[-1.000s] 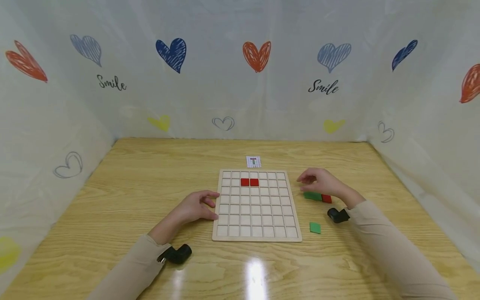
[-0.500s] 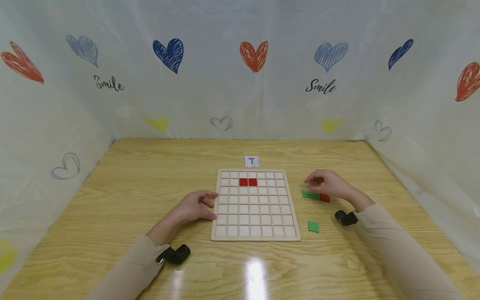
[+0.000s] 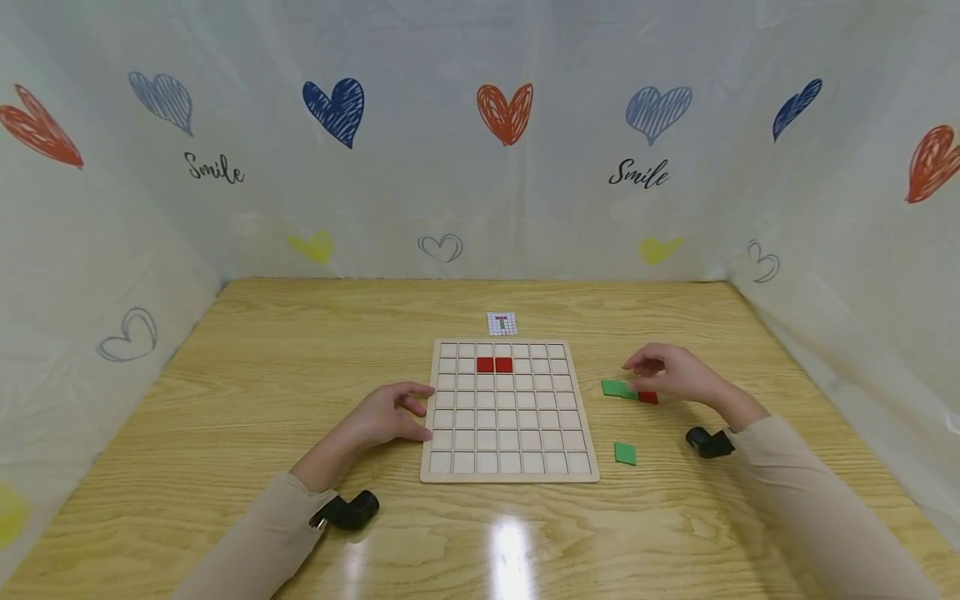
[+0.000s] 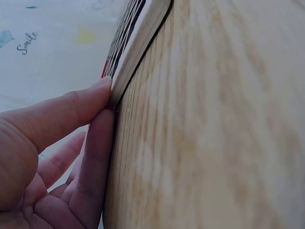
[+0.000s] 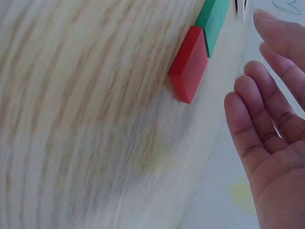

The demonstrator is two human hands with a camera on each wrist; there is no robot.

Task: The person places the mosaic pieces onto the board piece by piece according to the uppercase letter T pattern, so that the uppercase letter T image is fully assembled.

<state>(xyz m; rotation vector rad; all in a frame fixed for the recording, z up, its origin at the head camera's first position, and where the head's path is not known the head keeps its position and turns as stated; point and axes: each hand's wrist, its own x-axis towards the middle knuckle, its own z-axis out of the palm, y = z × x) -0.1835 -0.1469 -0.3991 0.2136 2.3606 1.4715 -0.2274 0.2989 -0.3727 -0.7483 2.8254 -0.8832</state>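
A pale wooden grid board [image 3: 497, 418] lies flat in the middle of the table, with two red square tiles [image 3: 486, 365] side by side in its second row from the far edge. Along the board's left edge rest the fingertips of my left hand [image 3: 384, 417], thumb and forefinger stretched out against the rim. To the board's right, my right hand [image 3: 678, 375] hovers over a row of green tiles [image 3: 615, 388] ending in a red tile [image 3: 648, 398]. Its fingers are loosely bent and apart from the tiles in the right wrist view, where the red tile [image 5: 190, 69] shows whole.
A single green tile [image 3: 625, 453] lies nearer the front, right of the board. Beyond the board's far edge is a small printed card [image 3: 502, 323] with a T pattern. A white curtain [image 3: 420, 167] with hearts surrounds the wooden table [image 3: 225, 375].
My right hand has drawn back to the right, from beside the board to above the red end of the tile row. My left hand stays at the board's edge.
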